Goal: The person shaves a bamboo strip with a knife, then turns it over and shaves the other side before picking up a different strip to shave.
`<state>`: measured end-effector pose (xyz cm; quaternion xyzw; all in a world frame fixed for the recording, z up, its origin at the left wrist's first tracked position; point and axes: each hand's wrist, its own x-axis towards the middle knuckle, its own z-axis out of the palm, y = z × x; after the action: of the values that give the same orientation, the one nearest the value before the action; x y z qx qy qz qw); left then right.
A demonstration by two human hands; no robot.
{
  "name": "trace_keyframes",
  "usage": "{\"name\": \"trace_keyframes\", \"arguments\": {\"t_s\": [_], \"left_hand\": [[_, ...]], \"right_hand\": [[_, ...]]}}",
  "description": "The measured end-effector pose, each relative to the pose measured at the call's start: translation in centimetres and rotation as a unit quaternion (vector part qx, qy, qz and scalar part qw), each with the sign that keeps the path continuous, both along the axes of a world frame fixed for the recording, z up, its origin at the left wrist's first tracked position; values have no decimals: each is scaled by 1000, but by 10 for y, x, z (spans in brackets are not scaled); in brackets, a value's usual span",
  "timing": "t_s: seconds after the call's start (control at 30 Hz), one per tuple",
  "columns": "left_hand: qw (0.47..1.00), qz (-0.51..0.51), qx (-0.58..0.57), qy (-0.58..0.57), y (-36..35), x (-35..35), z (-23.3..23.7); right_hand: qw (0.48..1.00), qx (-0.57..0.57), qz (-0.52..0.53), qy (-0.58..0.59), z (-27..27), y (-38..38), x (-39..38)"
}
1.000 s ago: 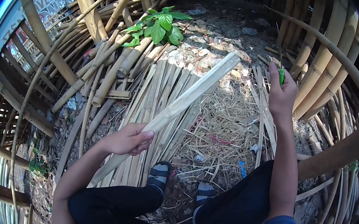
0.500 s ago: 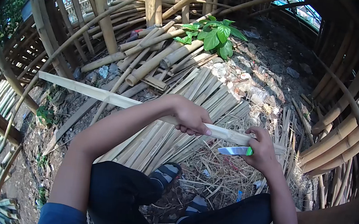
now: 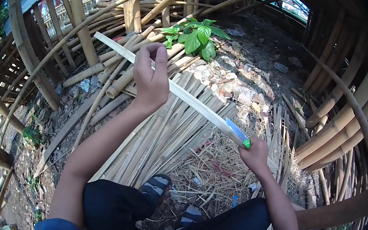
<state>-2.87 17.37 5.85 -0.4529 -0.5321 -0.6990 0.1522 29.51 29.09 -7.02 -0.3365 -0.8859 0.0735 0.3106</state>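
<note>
A long pale bamboo strip (image 3: 194, 102) slants from the upper left down to the right. My left hand (image 3: 151, 77) is raised at the strip's upper part, fingers curled with the thumb up; the strip passes behind it, and whether the fingers grip it is hidden. At the strip's lower right end, my right hand (image 3: 254, 154) is closed round the green handle of a knife (image 3: 236, 131). The blade points up and left, lying along the strip. Below the strip, many split bamboo strips (image 3: 159, 135) lie side by side on the ground.
Bamboo poles (image 3: 120, 78) are piled at the upper left beside a green plant (image 3: 197, 37). Thick curved bamboo (image 3: 350, 129) stands at the right. Shavings (image 3: 214, 168) cover the ground before my feet. A bamboo fence (image 3: 83, 26) rises at the back left.
My left hand has moved up and left along the strip, which now slants more steeply. The knife in my right hand has turned from below the strip to lie along it. The view has shifted.
</note>
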Motion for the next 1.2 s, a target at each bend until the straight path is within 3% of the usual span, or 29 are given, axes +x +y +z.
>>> {"name": "trace_keyframes", "arguments": {"t_s": [0.07, 0.17, 0.23, 0.3, 0.47, 0.57, 0.6, 0.67, 0.73, 0.8, 0.87, 0.97, 1.0, 1.07, 1.13, 1.2], "left_hand": [[997, 60, 1, -41, 4, 10, -22], [963, 18, -143, -229, 21, 22, -69], [844, -264, -332, -327, 14, 41, -70], [793, -421, -383, -216, 29, 52, -83], [832, -439, -220, -258, 51, 112, -46], [867, -364, -143, -310, 50, 124, -14], [866, -369, -143, -306, 49, 124, -6], [795, -425, -140, -409, 45, 115, 10], [792, -411, -147, -427, 43, 110, 15], [818, -388, -161, -393, 49, 91, 2], [818, -374, -161, -407, 47, 80, -4], [848, -299, -200, -389, 44, 65, -25], [849, -301, -199, -385, 39, 64, -29], [861, -281, -219, -362, 32, 64, -36], [862, -280, -220, -361, 29, 63, -42], [863, -295, -225, -342, 27, 63, -46]], "right_hand": [[997, -44, -59, 15, 4, -3, -7], [990, -86, -94, 57, 17, -10, -19], [976, -155, -95, 120, 35, -23, -32], [971, -156, -101, 147, 45, -31, -45], [946, -189, -68, 253, 71, -63, -75], [935, -217, -33, 278, 85, -72, -79], [935, -212, -36, 282, 87, -72, -75], [942, -183, -38, 278, 91, -70, -68], [947, -173, -59, 264, 101, -65, -56], [941, -257, -28, 217, 106, -54, -46], [923, -298, 13, 245, 97, -37, -38], [790, -520, 108, 308, 94, -27, -27], [790, -517, 109, 311, 93, -23, -23], [594, -658, 183, 424, 91, -18, -16], [599, -647, 151, 446, 92, -20, -13], [649, -602, 116, 450, 95, -22, -12]]}}
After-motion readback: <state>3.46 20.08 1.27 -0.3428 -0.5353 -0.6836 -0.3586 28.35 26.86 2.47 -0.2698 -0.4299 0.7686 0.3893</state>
